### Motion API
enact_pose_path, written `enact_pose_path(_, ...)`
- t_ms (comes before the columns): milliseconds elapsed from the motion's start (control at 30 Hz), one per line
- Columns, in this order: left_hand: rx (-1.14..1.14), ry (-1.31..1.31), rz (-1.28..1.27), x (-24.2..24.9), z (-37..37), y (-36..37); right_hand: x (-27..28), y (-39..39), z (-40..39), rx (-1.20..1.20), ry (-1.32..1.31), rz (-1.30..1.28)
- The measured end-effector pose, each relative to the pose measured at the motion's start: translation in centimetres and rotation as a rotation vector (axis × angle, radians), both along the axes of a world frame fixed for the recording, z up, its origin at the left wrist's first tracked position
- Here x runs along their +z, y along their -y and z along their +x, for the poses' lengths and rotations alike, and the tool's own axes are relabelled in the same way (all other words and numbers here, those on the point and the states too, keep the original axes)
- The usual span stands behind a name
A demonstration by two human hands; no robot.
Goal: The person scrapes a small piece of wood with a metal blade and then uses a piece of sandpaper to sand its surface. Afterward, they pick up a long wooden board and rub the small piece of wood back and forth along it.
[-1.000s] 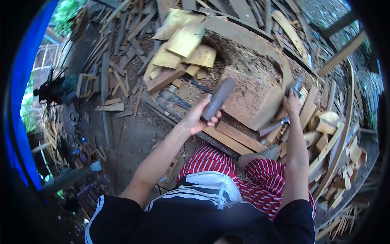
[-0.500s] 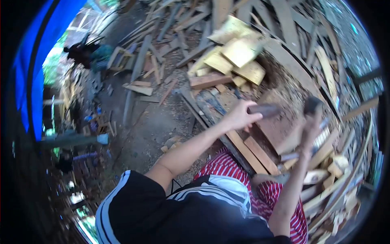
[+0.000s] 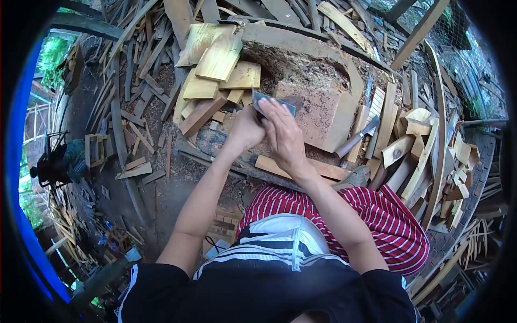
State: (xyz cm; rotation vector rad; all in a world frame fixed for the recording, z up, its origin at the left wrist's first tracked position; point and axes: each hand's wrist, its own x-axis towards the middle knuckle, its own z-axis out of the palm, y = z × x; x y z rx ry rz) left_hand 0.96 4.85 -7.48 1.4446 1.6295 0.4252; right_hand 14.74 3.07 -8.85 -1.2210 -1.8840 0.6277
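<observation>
My left hand (image 3: 246,129) is closed in a fist in front of the big wooden block (image 3: 312,110); what it grips is hidden. Right beside it, my right hand (image 3: 285,134) has its fingers pressed together over a thin grey flat piece (image 3: 290,106), whose corners stick out past the fingers. Both hands touch or nearly touch. Short light boards (image 3: 219,58) are stacked on a reddish-brown piece of wood (image 3: 203,114) beyond my left hand. A knife-like tool with a wooden handle (image 3: 349,145) lies to the right of the block.
Two wooden strips (image 3: 327,169) lie below the hands, near my knees in striped trousers (image 3: 377,226). Offcuts (image 3: 414,134) are heaped at the right. At the far left are a small wooden frame (image 3: 97,151) and long planks (image 3: 117,107) on the ground.
The view has turned to the right. My hands, apart before with a dark oblong object in the left and a blurred dark thing in the right, have come together.
</observation>
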Motion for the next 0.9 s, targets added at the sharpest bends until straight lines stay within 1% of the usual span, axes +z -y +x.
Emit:
enact_pose_path(33, 0.01, 0.01, 0.001, 0.1, -0.1, -0.1, 0.2, 0.0, -0.1, 0.047, -0.024, 0.034)
enact_pose_path(67, -0.053, 0.003, -0.018, 0.4, -0.1, -0.3, -0.3, -0.7, 0.8, -0.024, 0.056, -0.085)
enact_pose_path(100, -0.053, 0.009, -0.013, 0.8, 0.2, -0.3, -1.2, -2.2, 2.4, -0.09, 0.138, -0.199)
enact_pose_path(133, -0.048, -0.054, 0.036, 1.4, 0.6, 0.2, -1.9, -3.6, 3.2, -0.2, 0.036, -0.439)
enact_pose_path(167, -0.047, -0.118, 0.09, 1.8, 0.8, 0.4, -2.6, -3.1, 3.1, -0.204, 0.036, -0.429)
enact_pose_path(233, -0.078, -0.114, 0.085, 1.2, 0.9, 0.0, -0.4, -0.9, 1.6, -0.09, -0.018, -0.19)
enact_pose_path(267, -0.075, -0.11, 0.082, 1.3, 1.0, -0.1, 0.6, 0.0, 0.4, 0.024, -0.008, 0.048)
enact_pose_path(300, -0.08, -0.114, 0.066, 1.3, 0.7, 0.2, -0.1, 0.0, 0.3, -0.001, -0.061, 0.064)
enact_pose_path(333, -0.143, -0.193, 0.023, 1.0, 0.3, 0.2, -1.0, -0.3, 1.1, -0.04, -0.038, -0.065)
enact_pose_path(367, -0.139, -0.198, 0.04, 1.1, 0.2, -0.1, -1.7, -1.7, 2.4, -0.072, -0.015, -0.17)
enact_pose_path(400, -0.134, -0.189, 0.099, 1.5, 0.5, 0.3, -1.3, -2.8, 3.1, -0.182, 0.091, -0.416)
enact_pose_path(433, -0.127, -0.176, 0.16, 1.8, 0.7, 0.5, -1.0, -2.2, 2.9, -0.179, 0.097, -0.41)
enact_pose_path(500, -0.121, -0.159, 0.162, 2.1, 1.0, 0.2, 0.2, -0.2, 1.8, -0.12, -0.043, -0.149)
enact_pose_path(533, -0.104, -0.176, 0.088, 1.8, 0.9, 0.1, 1.1, 0.7, 0.7, -0.032, -0.063, 0.046)
enact_pose_path(567, -0.096, -0.199, 0.006, 1.5, 0.7, 0.2, 1.2, 1.0, 0.6, -0.009, -0.091, 0.057)
enact_pose_path(600, -0.114, -0.209, 0.038, 1.0, 0.6, 0.4, 0.0, 0.8, 1.2, -0.06, -0.062, -0.101)
enact_pose_path(667, -0.109, -0.183, 0.087, 1.5, 0.7, 0.5, -0.9, -1.8, 2.9, -0.186, 0.018, -0.417)
enact_pose_path(700, -0.1, -0.148, 0.129, 1.8, 0.8, 0.6, -0.7, -1.6, 2.5, -0.19, 0.018, -0.411)
enact_pose_path(767, -0.112, -0.123, 0.147, 1.9, 1.0, 0.3, 0.0, -0.2, 1.1, -0.186, 0.006, -0.068)
enact_pose_path(800, -0.106, -0.17, 0.108, 1.9, 1.0, 0.3, 0.5, 0.9, 0.2, -0.088, -0.058, 0.024)
enact_pose_path(833, -0.105, -0.224, 0.054, 1.8, 1.0, 0.8, 1.0, 1.5, 0.0, -0.077, -0.059, 0.047)
enact_pose_path(867, -0.117, -0.225, 0.046, 0.9, 0.9, 1.0, 0.2, 1.7, 0.6, -0.106, -0.062, -0.088)
enact_pose_path(900, -0.102, -0.149, 0.13, 2.1, 1.2, 1.3, -1.0, 0.3, 1.9, -0.126, -0.062, -0.194)
